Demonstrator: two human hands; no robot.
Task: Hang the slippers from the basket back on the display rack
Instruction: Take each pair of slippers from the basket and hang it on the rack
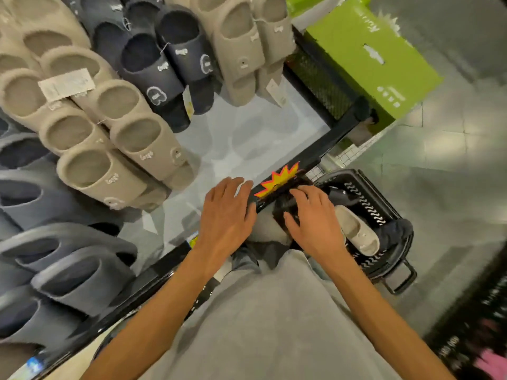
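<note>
Beside the black plastic shopping basket [367, 204] on the floor, both hands hover palm-down with fingers spread, grasping nothing. Left hand [226, 212] is over the rack's black base rail [315, 157]; right hand [315, 218] reaches above the basket's near edge. One beige foam slipper [356, 231] lies inside the basket.

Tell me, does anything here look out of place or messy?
Only the slippers off the rack: a beige slipper lies loose in the black basket on the floor, with a dark one beside it, while the rest hang on the display rack. Both hands are empty. Nothing looks spilled or broken.
</note>
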